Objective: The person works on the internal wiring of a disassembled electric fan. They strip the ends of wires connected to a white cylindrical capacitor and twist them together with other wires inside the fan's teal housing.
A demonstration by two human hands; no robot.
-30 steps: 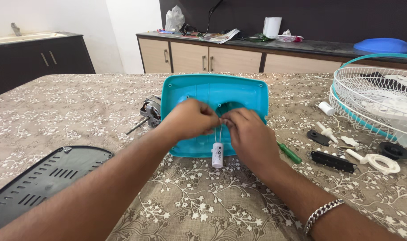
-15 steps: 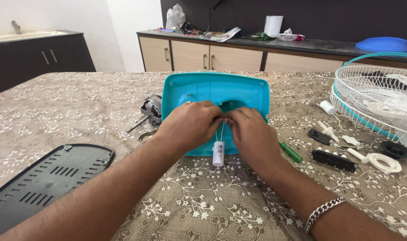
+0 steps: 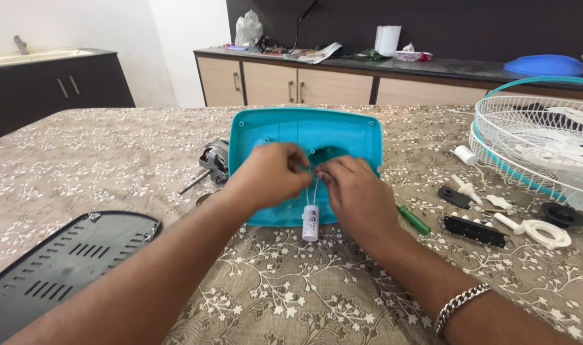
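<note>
Mid-desk, our left hand (image 3: pixel 272 174) and right hand (image 3: pixel 354 191) pinch thin white wires (image 3: pixel 314 191) over the teal fan housing (image 3: pixel 304 137), fingers closed. The small white capacitor (image 3: pixel 310 223) dangles: light, with fragile leads, best held by its body.

Little changed since a second ago. Left hand (image 3: pixel 273 174) shifted slightly, fingertips now pinching closer to those of right hand (image 3: pixel 355 191) over the round opening of the turquoise housing (image 3: pixel 304 131). White cylinder (image 3: pixel 310 223) on its thin wires (image 3: pixel 314 191) hanging a touch lower below the housing's near edge.
</note>
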